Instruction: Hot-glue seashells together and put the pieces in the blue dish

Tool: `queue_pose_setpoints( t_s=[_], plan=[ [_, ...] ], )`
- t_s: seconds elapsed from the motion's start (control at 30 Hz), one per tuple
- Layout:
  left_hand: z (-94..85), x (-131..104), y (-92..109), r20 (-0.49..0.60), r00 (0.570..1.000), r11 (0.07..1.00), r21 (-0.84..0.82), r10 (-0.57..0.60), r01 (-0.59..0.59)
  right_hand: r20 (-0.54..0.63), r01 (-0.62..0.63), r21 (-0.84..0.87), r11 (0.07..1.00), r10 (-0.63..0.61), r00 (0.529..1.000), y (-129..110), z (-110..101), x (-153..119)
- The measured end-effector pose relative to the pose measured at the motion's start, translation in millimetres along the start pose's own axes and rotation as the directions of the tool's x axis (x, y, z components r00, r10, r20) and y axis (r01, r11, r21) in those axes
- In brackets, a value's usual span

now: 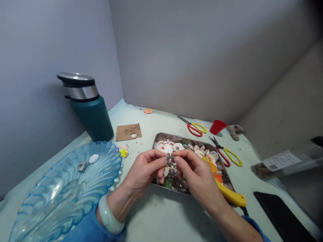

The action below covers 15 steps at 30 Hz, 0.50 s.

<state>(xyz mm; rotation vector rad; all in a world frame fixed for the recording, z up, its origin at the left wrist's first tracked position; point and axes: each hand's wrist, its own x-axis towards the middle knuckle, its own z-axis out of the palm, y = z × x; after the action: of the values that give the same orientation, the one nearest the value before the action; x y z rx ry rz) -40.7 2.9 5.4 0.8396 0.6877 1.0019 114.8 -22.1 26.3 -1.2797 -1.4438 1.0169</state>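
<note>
the left hand and right hand grasp a small grey piece by their fingertips above a metal tray of seashells, likely because it is too slight for a fuller grip; the tray probably sits close for easy reach. the pale green tabletop adjoins plain grey walls.

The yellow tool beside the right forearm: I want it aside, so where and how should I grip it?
Probably around its thick yellow handle, from the right: that end juts past the metal tray, while the right hand is to its left. Keep clear of the black cord at its end.
</note>
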Motion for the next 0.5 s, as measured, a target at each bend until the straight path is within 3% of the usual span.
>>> queue_pose_setpoints(
  t_s=[0.5],
  plan=[
    [1.8,-0.1,-1.2,-0.035,0.999,0.998,0.061,0.022,-0.02,-0.039,0.07,-0.068,0.995,-0.073,0.997,5.4,1.1,-0.4]
  ],
)
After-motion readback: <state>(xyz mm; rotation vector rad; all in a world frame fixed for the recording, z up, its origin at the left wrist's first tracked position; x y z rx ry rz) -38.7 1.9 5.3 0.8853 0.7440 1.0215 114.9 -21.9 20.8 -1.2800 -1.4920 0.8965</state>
